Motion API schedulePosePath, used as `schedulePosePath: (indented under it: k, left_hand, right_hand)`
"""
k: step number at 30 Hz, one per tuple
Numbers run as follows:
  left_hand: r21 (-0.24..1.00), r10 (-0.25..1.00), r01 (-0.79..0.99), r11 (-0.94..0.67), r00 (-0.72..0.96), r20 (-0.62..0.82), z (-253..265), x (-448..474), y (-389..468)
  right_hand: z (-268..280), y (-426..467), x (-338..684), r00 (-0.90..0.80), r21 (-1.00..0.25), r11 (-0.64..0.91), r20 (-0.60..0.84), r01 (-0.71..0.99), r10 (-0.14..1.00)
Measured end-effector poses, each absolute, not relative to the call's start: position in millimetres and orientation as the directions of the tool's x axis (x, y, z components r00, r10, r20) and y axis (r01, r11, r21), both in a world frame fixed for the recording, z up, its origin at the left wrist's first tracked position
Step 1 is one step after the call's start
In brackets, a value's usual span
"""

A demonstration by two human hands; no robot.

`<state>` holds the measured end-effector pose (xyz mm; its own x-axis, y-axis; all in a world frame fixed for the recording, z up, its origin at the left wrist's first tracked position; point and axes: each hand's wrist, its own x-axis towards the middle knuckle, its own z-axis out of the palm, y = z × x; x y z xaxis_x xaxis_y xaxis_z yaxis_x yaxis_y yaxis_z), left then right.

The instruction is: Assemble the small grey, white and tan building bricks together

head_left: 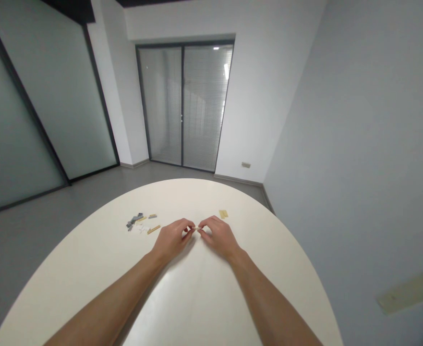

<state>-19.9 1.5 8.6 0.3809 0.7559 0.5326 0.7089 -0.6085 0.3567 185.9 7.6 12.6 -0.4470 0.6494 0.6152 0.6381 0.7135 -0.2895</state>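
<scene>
My left hand (175, 237) and my right hand (219, 236) meet over the middle of the white table. Thumb and fingertips of each are pinched on a small pale piece (197, 228) between them. It is too small to tell its kind. Left of my left hand lies a narrow tan strip (153, 229). Past it are small white pieces (142, 228) and a loose pile of grey pieces (135, 219). A flat yellowish piece (223, 214) rests just beyond my right hand.
The round white table (99, 269) fills the lower view. A short grey and tan pair of strips (152, 216) lies near the pile. A grey-white wall (358, 168) stands close on the right, and glass doors (186, 105) are at the back.
</scene>
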Motion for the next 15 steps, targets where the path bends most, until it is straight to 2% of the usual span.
schedulePosePath:
  k: [15]
  left_hand:
    - [0.342, 0.749, 0.715, -0.609, 0.379, 0.544, 8.2, -20.4, 1.9]
  right_hand:
    - [12.2, 8.4, 186.3, -0.439, -0.281, 0.706, 0.619, 0.65, 0.651]
